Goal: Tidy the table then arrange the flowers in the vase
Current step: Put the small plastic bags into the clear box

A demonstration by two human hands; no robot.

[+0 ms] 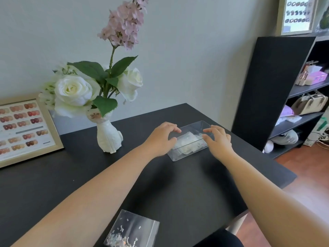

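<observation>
A white cat-shaped vase [109, 137] stands on the black table [178, 193], left of centre. It holds white roses [73, 90] and a tall pink flower stem [124, 24]. To its right lies a clear plastic box [178, 157] with small clear packets inside. My left hand [161, 139] curls around the box's left side and my right hand [218, 141] around its right side, fingers on the rims. A small clear bag of tiny beads [131, 230] lies at the table's near edge.
A framed nail-colour chart [23, 129] leans against the wall at the far left of the table. A black shelf unit [267, 90] with bags and boxes stands to the right. The table's right edge drops to a wooden floor [302, 168].
</observation>
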